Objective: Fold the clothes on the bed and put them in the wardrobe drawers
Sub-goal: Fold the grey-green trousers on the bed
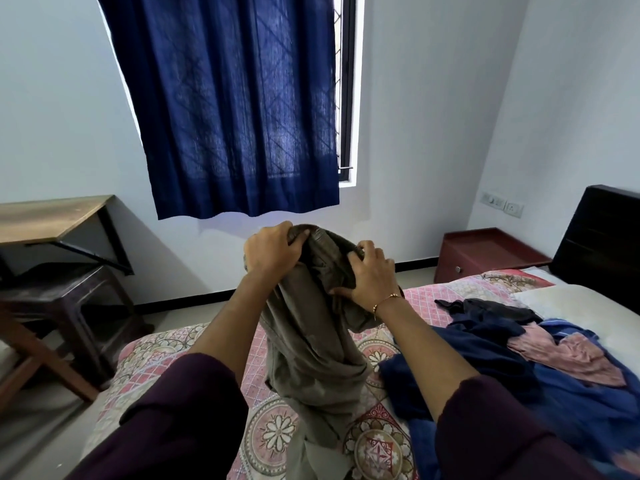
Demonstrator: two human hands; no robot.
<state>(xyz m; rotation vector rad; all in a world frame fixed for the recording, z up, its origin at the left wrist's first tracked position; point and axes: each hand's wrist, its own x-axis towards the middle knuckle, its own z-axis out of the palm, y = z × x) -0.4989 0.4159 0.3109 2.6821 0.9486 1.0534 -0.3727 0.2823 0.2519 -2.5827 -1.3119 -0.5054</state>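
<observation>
Above the bed (166,348), in the head view, an olive-grey garment (311,348) is held raised; its upper edge is gripped by the left hand (272,252) and the right hand (370,271), fingers curled over the cloth (lower end trailing on the patterned bedsheet). Just beside it, to the right, a pile of dark blue and pink clothes (519,358) is seen on the bed.

matt olive cloth trousers (311,341), patterned cloth bedsheet (273,434), dull wood table (52,216), blue woven curtain (235,109)

Dim daylight seeps through the blue curtain (235,105); sharp centre, wide-angle bending at the edges.
</observation>
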